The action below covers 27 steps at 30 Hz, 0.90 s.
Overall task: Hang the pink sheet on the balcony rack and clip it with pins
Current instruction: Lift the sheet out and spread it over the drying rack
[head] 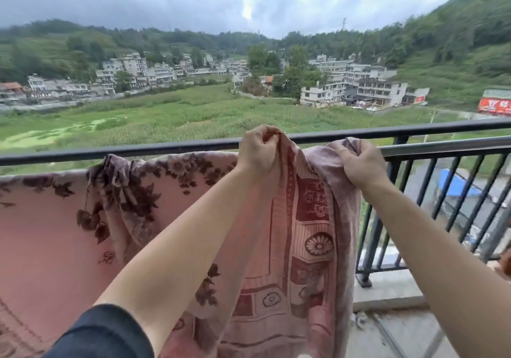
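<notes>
Both hands are up at the rail. The left hand has its fingers curled tight on the top edge of the pink sheet; the right hand pinches a bunched corner. The sheet drapes over the balcony rack, above a concrete floor, fields and houses beyond.

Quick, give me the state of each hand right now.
Left hand: closed, gripping the top edge of the pink sheet at the railing.
Right hand: closed, gripping the sheet's edge further right.
</notes>
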Motion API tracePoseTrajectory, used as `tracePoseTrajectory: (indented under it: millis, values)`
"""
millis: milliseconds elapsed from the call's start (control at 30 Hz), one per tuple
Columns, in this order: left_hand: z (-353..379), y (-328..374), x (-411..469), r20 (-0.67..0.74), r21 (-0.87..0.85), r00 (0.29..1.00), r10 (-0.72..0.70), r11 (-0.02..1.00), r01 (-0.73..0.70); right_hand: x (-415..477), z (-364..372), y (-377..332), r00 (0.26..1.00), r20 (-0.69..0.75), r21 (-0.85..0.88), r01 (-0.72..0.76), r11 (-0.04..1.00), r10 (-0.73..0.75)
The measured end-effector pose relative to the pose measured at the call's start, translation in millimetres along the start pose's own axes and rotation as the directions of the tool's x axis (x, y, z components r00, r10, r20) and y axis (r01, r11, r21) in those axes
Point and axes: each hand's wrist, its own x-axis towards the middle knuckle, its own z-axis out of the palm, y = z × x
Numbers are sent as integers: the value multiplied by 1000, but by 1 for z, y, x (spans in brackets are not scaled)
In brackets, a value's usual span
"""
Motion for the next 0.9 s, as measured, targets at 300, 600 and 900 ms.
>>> tracePoseTrajectory:
  millis: [300,600,900]
  values:
    - [-36,-42,-11,-10,838,974,224,534,-115,31,13,15,976,-156,-528,45,848,-150]
    - [-3,-25,36,-93,659,948,304,733,-170,45,56,-5,897,282,-561,442,700,-341]
    - [82,-13,69,75,611,939,336,729,-309,114,-3,36,963,-86,-633,145,761,-256]
